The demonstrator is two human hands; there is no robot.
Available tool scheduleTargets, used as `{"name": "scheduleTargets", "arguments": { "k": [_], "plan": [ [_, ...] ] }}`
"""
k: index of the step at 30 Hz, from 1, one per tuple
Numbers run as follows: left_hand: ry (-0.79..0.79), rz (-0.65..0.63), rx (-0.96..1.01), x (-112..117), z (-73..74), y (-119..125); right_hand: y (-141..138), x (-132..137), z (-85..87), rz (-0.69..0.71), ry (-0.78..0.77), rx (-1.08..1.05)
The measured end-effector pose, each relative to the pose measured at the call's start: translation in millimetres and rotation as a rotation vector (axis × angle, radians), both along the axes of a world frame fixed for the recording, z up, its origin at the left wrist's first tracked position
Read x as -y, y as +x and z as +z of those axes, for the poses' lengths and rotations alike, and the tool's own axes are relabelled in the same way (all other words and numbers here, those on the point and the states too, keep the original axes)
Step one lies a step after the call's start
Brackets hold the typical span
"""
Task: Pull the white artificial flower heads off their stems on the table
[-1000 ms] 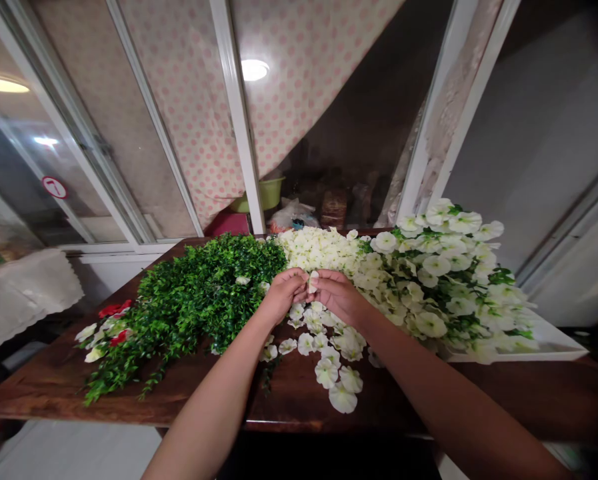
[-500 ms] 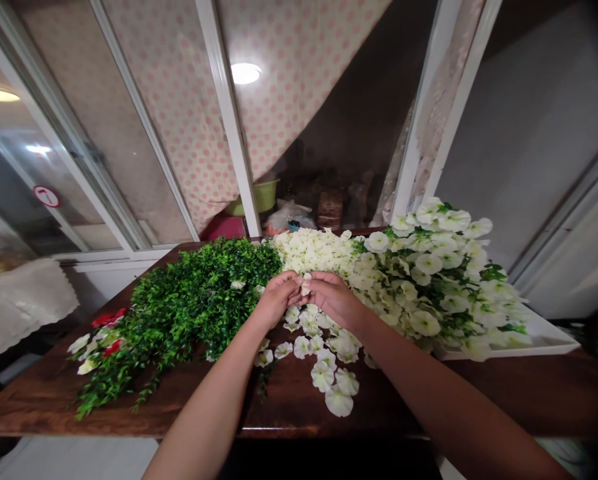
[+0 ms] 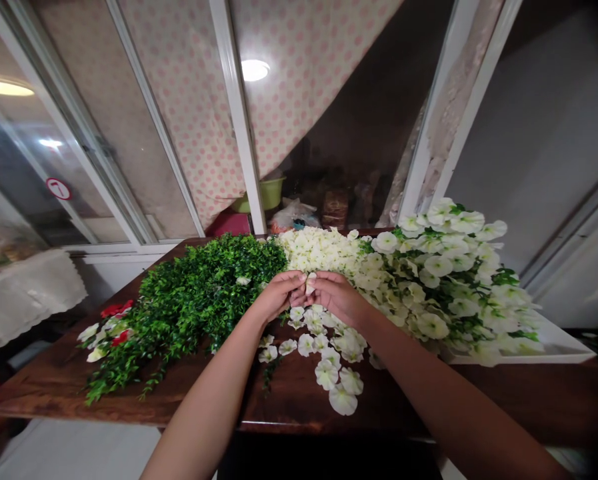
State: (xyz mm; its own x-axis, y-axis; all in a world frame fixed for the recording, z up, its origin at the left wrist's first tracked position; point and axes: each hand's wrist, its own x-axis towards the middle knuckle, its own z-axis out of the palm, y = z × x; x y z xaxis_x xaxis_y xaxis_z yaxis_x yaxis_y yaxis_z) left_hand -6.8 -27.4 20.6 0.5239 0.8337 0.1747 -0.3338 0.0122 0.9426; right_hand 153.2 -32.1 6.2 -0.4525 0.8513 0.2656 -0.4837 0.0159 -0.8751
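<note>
Pinching one white petal (image 3: 310,283), left hand (image 3: 279,298) and right hand (image 3: 335,298) meet beside a flower-heaped white tray (image 3: 559,355).

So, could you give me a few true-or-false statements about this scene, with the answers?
The left hand and right hand hold a small white petal between them. True.
The green foliage lies to the right of the hands. False: it lies to their left.
Loose white blooms lie on the wooden table, nearer the person than the hands. True.
The red flowers sit on the white tray. False: they are at the foliage's far left edge.
</note>
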Motion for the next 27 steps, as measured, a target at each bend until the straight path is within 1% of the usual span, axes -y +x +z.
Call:
{"name": "scheduleTargets", "arguments": {
  "k": [6,10,15,18,20,25,27],
  "plan": [
    [-0.038,0.077,0.056,-9,-1.2,-2,2,-10,-0.5,-0.15,-0.112,-0.142],
    [-0.09,0.102,0.11,-10,0.3,-4,7,-14,0.6,-0.18,-0.148,-0.155],
    [-0.065,0.145,0.11,-5,0.8,1,6,-13,-1.2,-0.176,-0.144,-0.141],
    [-0.064,0.142,0.103,-5,0.1,2,5,-13,-1.7,-0.169,-0.163,-0.135],
    [-0.093,0.127,0.118,-7,-0.2,2,5,-14,-1.3,-0.173,-0.178,-0.13],
    [-0.188,0.133,0.166,-11,0.2,-1,9,-15,2.4,-0.283,-0.183,-0.161],
    [-0.193,0.14,0.175,-12,0.7,-1,11,-16,4.3,-0.276,-0.182,-0.167]
  ]
}}
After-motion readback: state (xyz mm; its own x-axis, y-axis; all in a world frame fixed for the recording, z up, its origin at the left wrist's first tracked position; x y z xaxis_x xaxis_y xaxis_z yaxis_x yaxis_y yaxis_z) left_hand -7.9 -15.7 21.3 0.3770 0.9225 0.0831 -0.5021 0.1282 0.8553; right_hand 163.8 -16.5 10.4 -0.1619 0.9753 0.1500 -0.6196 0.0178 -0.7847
